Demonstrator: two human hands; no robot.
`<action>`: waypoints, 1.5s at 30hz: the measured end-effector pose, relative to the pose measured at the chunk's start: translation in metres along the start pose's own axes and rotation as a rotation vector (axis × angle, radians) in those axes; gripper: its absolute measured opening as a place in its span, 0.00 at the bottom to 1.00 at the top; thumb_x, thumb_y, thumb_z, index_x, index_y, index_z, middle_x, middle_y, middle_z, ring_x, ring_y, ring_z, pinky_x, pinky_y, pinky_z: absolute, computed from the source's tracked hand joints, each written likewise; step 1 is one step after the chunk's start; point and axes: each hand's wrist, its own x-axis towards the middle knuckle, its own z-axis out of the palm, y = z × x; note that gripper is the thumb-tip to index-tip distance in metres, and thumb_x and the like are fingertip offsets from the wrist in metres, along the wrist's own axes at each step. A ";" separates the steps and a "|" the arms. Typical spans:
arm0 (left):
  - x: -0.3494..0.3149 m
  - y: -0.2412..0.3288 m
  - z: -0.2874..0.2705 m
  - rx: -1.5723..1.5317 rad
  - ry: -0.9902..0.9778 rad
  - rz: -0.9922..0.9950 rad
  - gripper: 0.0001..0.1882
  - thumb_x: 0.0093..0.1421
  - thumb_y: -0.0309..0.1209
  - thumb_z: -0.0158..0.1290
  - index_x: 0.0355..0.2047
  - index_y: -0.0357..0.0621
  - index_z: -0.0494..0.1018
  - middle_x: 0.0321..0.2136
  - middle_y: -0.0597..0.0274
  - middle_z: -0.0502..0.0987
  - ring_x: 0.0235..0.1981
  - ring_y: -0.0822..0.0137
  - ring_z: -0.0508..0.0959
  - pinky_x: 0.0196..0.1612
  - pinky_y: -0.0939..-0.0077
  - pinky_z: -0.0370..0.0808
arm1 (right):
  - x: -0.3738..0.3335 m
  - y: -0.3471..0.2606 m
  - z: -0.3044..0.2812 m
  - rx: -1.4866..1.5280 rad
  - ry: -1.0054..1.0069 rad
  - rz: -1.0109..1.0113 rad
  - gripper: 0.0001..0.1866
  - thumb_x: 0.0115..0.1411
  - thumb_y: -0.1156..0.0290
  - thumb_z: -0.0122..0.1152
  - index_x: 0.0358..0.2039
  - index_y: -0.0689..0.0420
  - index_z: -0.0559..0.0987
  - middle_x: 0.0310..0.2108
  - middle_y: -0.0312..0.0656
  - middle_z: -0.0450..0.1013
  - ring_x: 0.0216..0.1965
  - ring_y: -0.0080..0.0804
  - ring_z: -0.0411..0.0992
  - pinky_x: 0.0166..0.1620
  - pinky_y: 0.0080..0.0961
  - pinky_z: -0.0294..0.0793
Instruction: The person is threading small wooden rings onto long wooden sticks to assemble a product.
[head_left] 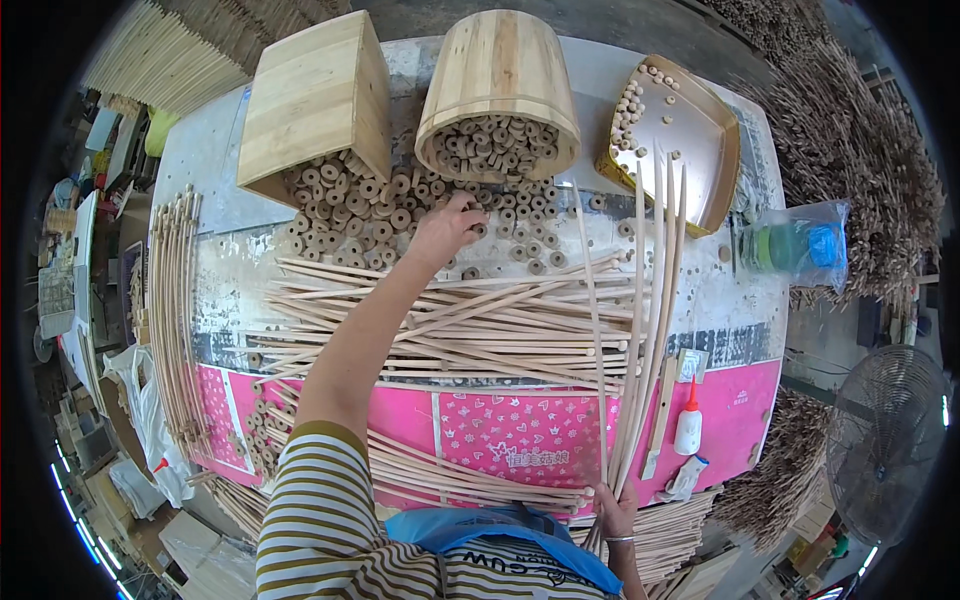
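Note:
My left hand (448,232) reaches across the table into loose wooden rings (376,232), its fingers curled on one small wooden ring (479,230). The rings are round discs with a centre hole, spilling from a wooden box and a wooden bucket. Low at the right, my right hand (617,512) is closed around the lower ends of several long thin wooden sticks (640,330), which stand up and fan slightly apart. Between my hands lies a loose pile of similar sticks (470,325), many with rounded tips. More sticks (450,468) lie near my apron.
A wooden box (310,100) and a wooden bucket (495,65) lie tipped at the back. A yellow-rimmed tray (690,150) holds small wooden beads. Ringed sticks (175,320) line the left edge. A glue bottle (689,425) stands right; a fan (888,440) is beyond.

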 end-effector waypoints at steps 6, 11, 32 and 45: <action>0.009 -0.001 -0.003 0.136 -0.125 0.135 0.12 0.48 0.31 0.61 0.35 0.54 0.75 0.43 0.63 0.69 0.43 0.58 0.74 0.41 0.62 0.77 | 0.000 -0.001 0.003 0.019 0.014 0.000 0.13 0.57 0.77 0.61 0.42 0.60 0.74 0.23 0.33 0.71 0.19 0.16 0.66 0.20 0.14 0.65; 0.004 -0.016 -0.014 -0.400 -0.008 -0.072 0.15 0.52 0.30 0.60 0.41 0.52 0.75 0.30 0.66 0.71 0.35 0.69 0.76 0.32 0.73 0.73 | -0.005 0.004 -0.005 -0.023 -0.021 -0.053 0.12 0.57 0.77 0.60 0.42 0.60 0.73 0.22 0.32 0.70 0.18 0.16 0.65 0.20 0.14 0.65; -0.222 -0.042 -0.193 -1.472 0.112 -0.663 0.16 0.60 0.41 0.57 0.45 0.48 0.76 0.32 0.71 0.78 0.28 0.79 0.75 0.24 0.90 0.66 | -0.070 -0.038 -0.013 -0.378 -0.524 0.054 0.11 0.57 0.74 0.64 0.41 0.59 0.77 0.21 0.30 0.70 0.18 0.13 0.66 0.20 0.12 0.65; -0.291 -0.021 -0.190 -1.036 0.640 -0.523 0.10 0.53 0.25 0.62 0.35 0.40 0.75 0.21 0.78 0.67 0.22 0.85 0.62 0.24 0.89 0.58 | -0.095 -0.036 0.011 -0.467 -0.602 0.009 0.14 0.58 0.72 0.63 0.45 0.57 0.76 0.22 0.28 0.69 0.20 0.13 0.65 0.20 0.11 0.63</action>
